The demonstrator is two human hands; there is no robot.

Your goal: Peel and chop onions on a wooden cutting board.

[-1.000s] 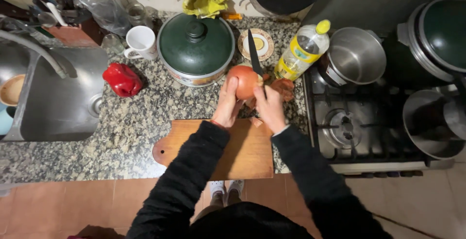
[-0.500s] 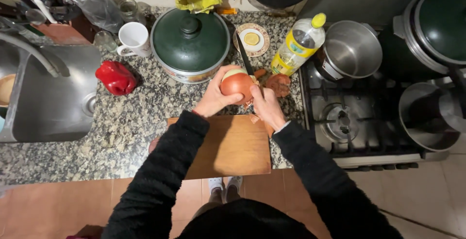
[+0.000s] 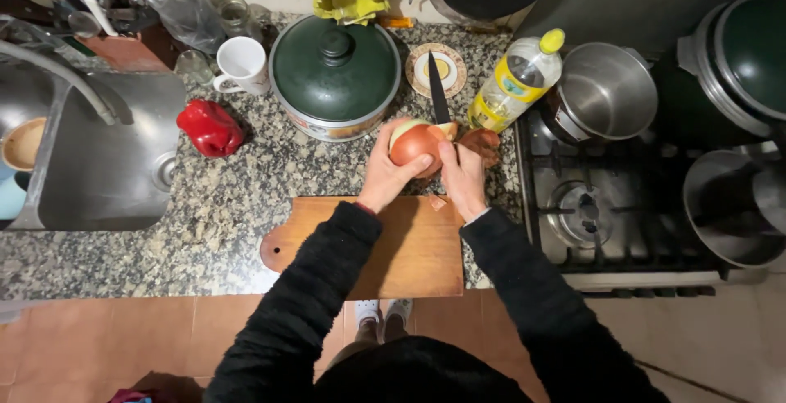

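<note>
Head view: the left hand [image 3: 385, 175] cups an onion [image 3: 415, 142] above the speckled tabletop [image 3: 237, 206], just past the far edge of the wooden cutting board [image 3: 409, 247]. The right hand [image 3: 463, 178] is closed around a knife [image 3: 438, 96], its dark blade pointing away beside the onion, thumb pressed on the onion's skin. A green-lidded pot [image 3: 334, 75] sits just behind, an oil bottle [image 3: 516, 79] to the right, a red pepper [image 3: 210, 128] to the left

We see the cutting board [image 3: 393, 243] on the counter [image 3: 205, 231] before the lidded pot [image 3: 334, 77]. The sink [image 3: 90, 157] lies left, the stove [image 3: 606, 206] right.
</note>
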